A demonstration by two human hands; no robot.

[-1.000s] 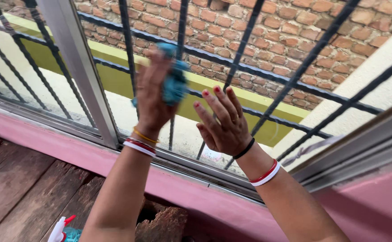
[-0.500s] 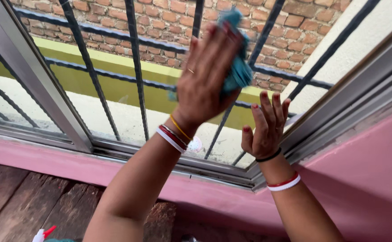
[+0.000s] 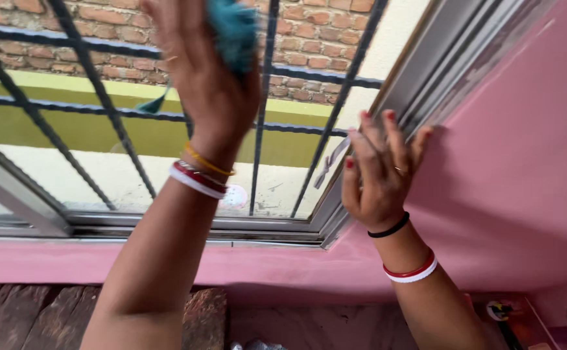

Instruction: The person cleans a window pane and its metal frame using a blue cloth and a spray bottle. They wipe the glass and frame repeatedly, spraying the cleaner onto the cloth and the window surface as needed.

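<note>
The left hand (image 3: pixel 209 78) has climbed from the middle of the frame to the top centre, and the teal cloth (image 3: pixel 235 29) it presses on the glass (image 3: pixel 166 162) is now partly cut off by the upper edge. The right hand (image 3: pixel 377 175) has slid off the pane at centre and now lies with spread fingers on the window frame (image 3: pixel 413 84) beside the pink wall (image 3: pixel 523 162), right of centre. The view has swung right: the wall now fills the right side, the upright frame bar has dropped to the lower left, and the spray bottle at the bottom left has gone out of view.
</note>
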